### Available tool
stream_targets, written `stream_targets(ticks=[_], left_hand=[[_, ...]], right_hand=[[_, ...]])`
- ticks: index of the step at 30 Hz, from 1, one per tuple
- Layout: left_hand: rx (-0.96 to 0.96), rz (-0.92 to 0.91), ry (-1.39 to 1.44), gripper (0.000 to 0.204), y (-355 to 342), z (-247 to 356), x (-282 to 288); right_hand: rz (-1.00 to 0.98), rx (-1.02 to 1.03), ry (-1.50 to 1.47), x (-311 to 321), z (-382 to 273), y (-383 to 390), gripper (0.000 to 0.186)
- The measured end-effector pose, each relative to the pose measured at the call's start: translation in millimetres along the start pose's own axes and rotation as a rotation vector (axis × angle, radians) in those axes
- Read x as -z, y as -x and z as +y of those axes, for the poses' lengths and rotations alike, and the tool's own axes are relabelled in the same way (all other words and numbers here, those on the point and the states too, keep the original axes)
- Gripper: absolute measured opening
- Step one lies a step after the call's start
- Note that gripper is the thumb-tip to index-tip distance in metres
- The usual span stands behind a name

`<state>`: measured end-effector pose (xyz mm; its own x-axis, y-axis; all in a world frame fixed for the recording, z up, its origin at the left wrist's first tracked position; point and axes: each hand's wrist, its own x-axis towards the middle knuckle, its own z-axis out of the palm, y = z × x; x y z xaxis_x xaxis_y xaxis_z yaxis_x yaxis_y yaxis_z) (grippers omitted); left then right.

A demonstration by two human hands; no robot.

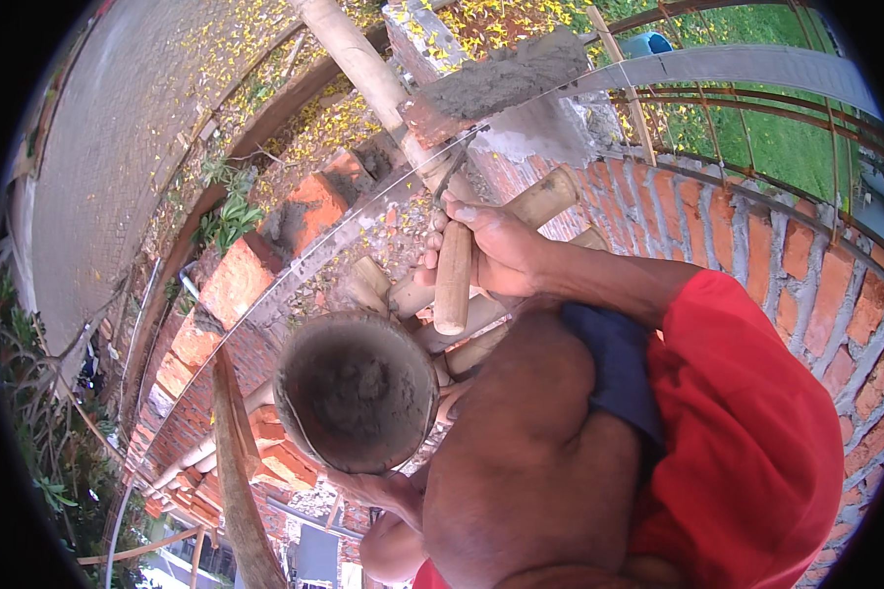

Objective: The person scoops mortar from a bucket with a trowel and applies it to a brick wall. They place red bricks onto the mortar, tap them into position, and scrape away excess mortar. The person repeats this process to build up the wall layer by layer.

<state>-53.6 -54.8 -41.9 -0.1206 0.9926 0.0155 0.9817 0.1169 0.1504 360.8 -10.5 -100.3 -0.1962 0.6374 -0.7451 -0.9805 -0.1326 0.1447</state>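
Note:
My right hand point(496, 245) is closed around the wooden handle of a trowel point(453, 280). The trowel's blade is raised in front of me and carries a lump of grey mortar point(506, 79). Just below it is a round dark pan point(357, 391) with wet mortar in it. My left hand point(378, 489) holds the pan from underneath, mostly hidden by the pan and by my bent knee point(530, 442). Both hands are over bamboo poles beside the top of a curved red brick wall point(805, 285).
Bamboo scaffold poles point(363, 59) cross under my hands. Stepped brick courses point(236, 280) with fresh mortar run to the left, with a taut string line above them. Rusty rebar rings point(756, 108) and grass lie beyond the wall. Paved ground with yellow petals point(118, 147) is far below.

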Motion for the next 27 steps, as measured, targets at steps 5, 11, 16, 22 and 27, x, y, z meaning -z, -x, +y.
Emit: stream_targets(ticks=[5, 11, 16, 22, 27], left_hand=[[-0.071, 0.017, -0.107, 0.053, 5, 5, 3], [0.091, -0.096, 0.196, 0.050, 9, 27, 16], [0.032, -0.041, 0.045, 0.039, 2, 51, 21], [0.549, 0.050, 0.818, 0.050, -4, 82, 17], [0.713, 0.176, 1.040, 0.048, -7, 91, 10]], right_hand=[[0.083, -0.328, 0.282, 5, 14, 4, 0.036], [0.091, -0.638, 0.633, -20, 17, -7, 0.037], [-0.093, -0.758, 1.464, -51, -9, -4, 0.054], [-0.925, 0.406, 2.765, -48, -4, 10, 0.034], [-0.792, 0.976, 3.029, -56, 45, -22, 0.023]])
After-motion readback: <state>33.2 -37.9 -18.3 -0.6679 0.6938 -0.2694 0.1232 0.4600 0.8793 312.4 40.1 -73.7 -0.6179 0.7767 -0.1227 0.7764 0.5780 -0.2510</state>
